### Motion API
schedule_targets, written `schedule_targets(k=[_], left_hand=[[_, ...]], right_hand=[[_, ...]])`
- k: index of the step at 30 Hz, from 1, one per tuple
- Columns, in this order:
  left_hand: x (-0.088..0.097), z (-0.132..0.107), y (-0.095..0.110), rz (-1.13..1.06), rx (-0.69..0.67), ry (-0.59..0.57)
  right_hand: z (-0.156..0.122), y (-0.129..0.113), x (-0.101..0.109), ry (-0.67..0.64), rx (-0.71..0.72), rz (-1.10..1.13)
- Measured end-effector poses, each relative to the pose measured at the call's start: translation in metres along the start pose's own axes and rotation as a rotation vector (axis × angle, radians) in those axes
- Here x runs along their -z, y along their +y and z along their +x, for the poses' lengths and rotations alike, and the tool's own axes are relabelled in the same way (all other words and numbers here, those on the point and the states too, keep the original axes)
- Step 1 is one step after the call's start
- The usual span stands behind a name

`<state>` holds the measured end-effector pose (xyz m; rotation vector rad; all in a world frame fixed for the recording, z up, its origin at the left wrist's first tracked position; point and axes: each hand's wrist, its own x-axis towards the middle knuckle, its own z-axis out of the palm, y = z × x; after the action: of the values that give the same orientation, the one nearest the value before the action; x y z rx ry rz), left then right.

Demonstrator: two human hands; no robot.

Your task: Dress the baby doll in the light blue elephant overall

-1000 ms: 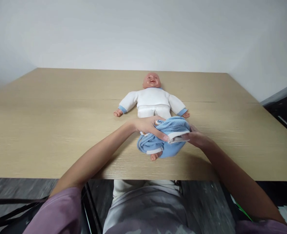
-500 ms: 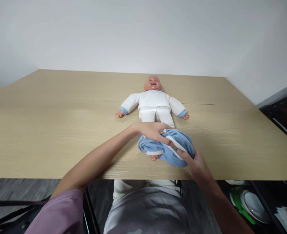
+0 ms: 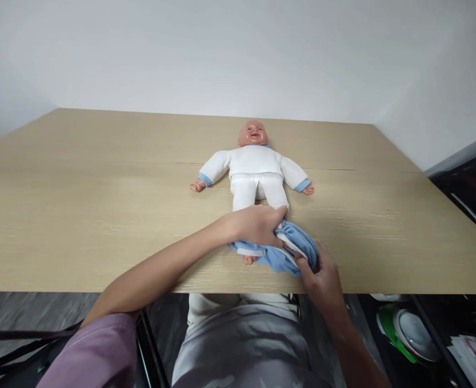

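A baby doll (image 3: 255,170) in a white top and white leggings lies on its back on the wooden table (image 3: 80,205), head away from me. Bunched blue trousers (image 3: 292,250) with a white band sit low around its shins, and one bare foot pokes out below them. My left hand (image 3: 258,223) is closed on the upper edge of the blue trousers over the doll's legs. My right hand (image 3: 321,275) pinches the same garment's white band at the table's near edge.
The table's front edge runs just below the doll's feet. Under the table to the right are plates or bowls (image 3: 410,331) and dark shelving (image 3: 470,183). A plain white wall stands behind the table.
The blue trousers have been drawn down from the doll's thighs to its shins, exposing more white leggings. My right hand swung from the doll's right side to below the garment.
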<state>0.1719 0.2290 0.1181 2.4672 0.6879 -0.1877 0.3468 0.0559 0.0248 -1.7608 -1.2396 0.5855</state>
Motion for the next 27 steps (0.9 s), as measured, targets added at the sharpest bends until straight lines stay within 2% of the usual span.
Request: schedule_targets(k=[7,14,18,23,27], left_hand=[[-0.002,-0.006,0.015,0.209,0.086,-0.004],[-0.001,-0.01,0.014,0.197,0.1,-0.008],[-0.006,-0.009,0.002,0.083,0.067,0.043],[-0.011,-0.011,-0.014,-0.22,0.018,0.119],[-0.018,-0.018,-0.018,-0.416,0.004,0.221]], right_hand=[[0.004,0.008,0.0,-0.071,-0.088,-0.039],[0.009,0.01,-0.001,-0.128,-0.147,0.012],[0.009,0.012,-0.005,-0.167,-0.179,0.145],[0.009,0.014,-0.011,-0.164,-0.205,0.343],[0.013,0.014,-0.017,-0.123,-0.217,0.448]])
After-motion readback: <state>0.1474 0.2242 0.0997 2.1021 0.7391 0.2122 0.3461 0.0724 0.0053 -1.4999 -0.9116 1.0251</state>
